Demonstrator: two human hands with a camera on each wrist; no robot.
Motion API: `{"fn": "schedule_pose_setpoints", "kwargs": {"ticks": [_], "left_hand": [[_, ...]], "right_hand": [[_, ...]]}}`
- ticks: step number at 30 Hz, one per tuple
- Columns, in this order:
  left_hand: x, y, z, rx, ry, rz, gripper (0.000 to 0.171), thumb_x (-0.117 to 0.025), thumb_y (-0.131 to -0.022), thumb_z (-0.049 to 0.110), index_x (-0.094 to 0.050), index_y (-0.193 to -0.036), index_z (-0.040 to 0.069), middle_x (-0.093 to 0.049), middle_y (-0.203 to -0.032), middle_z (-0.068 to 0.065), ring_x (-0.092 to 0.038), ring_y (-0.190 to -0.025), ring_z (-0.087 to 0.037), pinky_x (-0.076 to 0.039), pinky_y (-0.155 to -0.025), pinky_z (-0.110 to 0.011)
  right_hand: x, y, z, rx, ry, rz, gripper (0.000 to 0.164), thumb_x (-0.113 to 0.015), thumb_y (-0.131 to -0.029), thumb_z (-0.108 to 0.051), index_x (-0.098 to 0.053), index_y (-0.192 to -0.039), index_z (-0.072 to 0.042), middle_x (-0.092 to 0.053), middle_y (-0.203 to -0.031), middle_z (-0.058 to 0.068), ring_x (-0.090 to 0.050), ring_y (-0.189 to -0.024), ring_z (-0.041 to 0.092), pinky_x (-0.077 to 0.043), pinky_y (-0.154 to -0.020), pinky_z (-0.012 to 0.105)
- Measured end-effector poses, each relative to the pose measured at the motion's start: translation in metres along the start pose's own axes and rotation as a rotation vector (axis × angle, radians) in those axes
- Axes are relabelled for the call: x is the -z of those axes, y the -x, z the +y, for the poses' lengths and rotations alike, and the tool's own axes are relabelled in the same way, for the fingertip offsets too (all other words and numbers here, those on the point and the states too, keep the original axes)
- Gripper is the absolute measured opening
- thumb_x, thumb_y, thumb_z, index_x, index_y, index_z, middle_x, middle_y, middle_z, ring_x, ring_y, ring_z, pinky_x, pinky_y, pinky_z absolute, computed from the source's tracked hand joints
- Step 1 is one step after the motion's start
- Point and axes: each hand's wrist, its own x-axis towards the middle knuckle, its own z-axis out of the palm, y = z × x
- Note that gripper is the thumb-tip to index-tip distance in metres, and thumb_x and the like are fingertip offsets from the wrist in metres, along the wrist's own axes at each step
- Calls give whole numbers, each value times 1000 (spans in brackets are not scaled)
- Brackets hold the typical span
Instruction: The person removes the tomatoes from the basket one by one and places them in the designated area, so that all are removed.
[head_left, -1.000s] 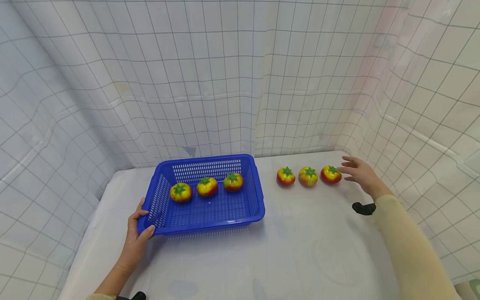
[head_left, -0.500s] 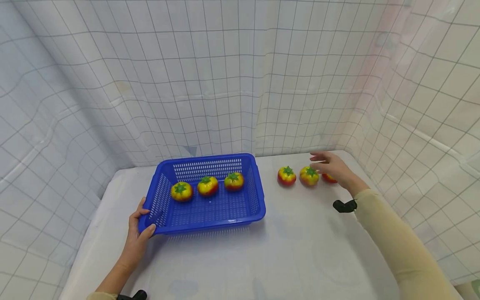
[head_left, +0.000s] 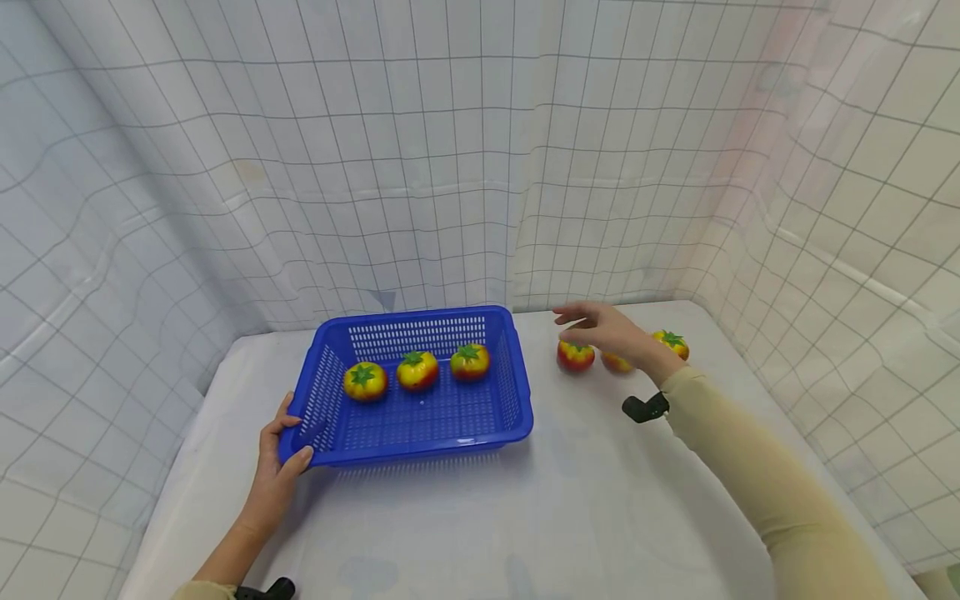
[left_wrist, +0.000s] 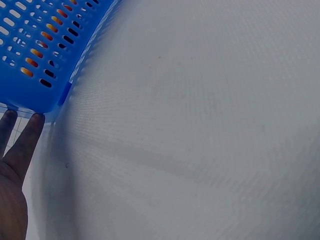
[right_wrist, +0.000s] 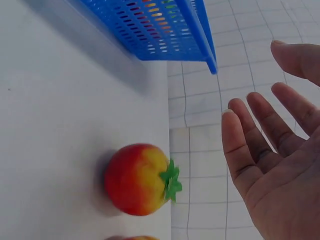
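A blue plastic basket (head_left: 416, 458) with slotted walls stands left of the table's middle. Inside it sit three red-and-yellow tomato-like fruits (head_left: 417, 372) with green star-shaped tops. My left hand (head_left: 272, 483) grips the basket's near-left corner, thumb on the front rim and fingers along the left side. Three more such fruits stand in a row on the table to the right. Over the leftmost fruit (head_left: 576, 358) hovers my right hand (head_left: 611, 332), holding nothing, its fingers spread and slightly bent. It partly hides the middle fruit (head_left: 617, 363); the rightmost fruit (head_left: 672, 343) shows behind the wrist.
A white cloth covers the table (head_left: 480, 533). White sheets with a grid pattern (head_left: 420, 167) hang at the back and on both sides, close behind the basket and the row of fruits.
My right hand has moved left along the row, from beside the rightmost fruit to above the leftmost one. The left hand and basket have stayed in place.
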Motion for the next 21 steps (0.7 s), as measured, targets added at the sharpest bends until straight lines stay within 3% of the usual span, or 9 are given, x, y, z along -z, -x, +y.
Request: {"fn": "schedule_pose_setpoints", "kwargs": {"ticks": [8, 15, 21], "left_hand": [[0, 1, 1, 2, 21, 6, 42, -47, -103, 9, -27, -139, 19, 1, -172, 5, -4, -155, -36, -37, -95, -6], [0, 1, 0, 6, 28, 8, 42, -47, -103, 8, -26, -139, 17, 1, -172, 6, -4, -155, -38, -37, -95, -6], [-1, 1, 1, 8, 7, 10, 43, -48, -103, 10, -25, -140, 15, 1, -172, 4, -4, -155, -36, -36, -95, -7]], "right_hand": [[-25, -15, -29, 39, 61, -95, 57, -74, -94, -35, -53, -146, -25, -59, -139, -1, -58, -125, 21, -49, -103, 44], [-40, -33, -45, 89, 106, -202, 63, -75, -91, -37, -52, -148, -21, -56, -144, 11, -60, -121, 21, -50, -101, 45], [-51, -45, -55, 131, 159, -246, 60, -75, -92, -36, -53, -147, -26, -58, -141, 5, -59, -122, 20, -50, -100, 44]]}}
